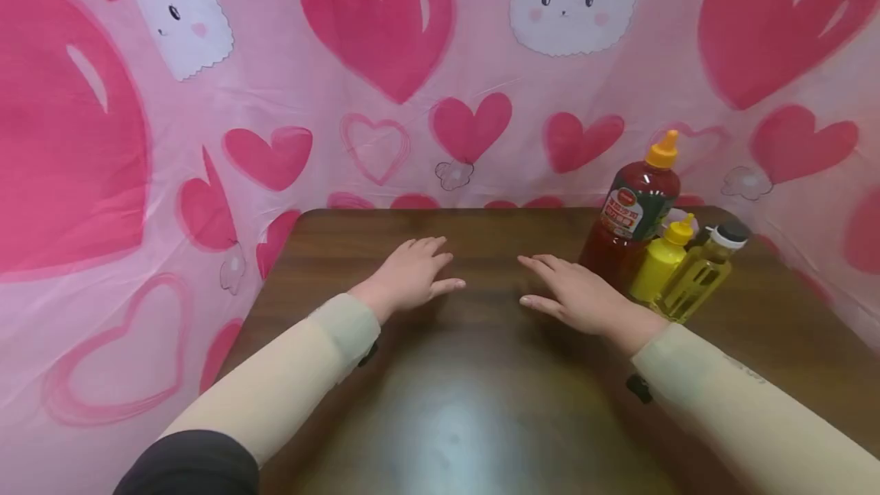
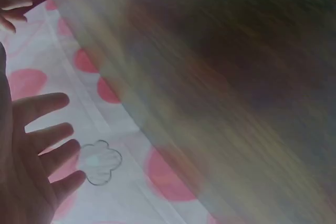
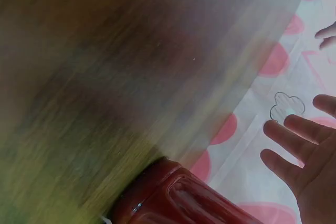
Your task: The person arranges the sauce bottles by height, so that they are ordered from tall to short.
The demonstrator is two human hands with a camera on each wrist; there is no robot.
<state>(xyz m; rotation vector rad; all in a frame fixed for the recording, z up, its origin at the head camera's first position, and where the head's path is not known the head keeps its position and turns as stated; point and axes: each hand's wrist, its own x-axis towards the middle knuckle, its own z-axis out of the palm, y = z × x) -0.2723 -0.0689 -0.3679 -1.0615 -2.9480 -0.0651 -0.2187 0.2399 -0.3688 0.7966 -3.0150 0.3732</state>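
Over the dark wooden table, my left hand has its fingers extended and holds nothing. Its spread fingers also show in the left wrist view. My right hand, likewise with straight fingers and nothing in it, is to the left of a group of bottles. Nearest to it stands a large red sauce bottle with an orange nozzle cap. Beside that are a small yellow squeeze bottle and a clear bottle of yellowish oil with a black cap. In the right wrist view the red bottle's base lies below the hand.
A pink cloth with hearts and rabbit faces hangs behind and to the left of the table. A pinkish item shows partly behind the yellow bottle. Light reflects off the tabletop's near middle.
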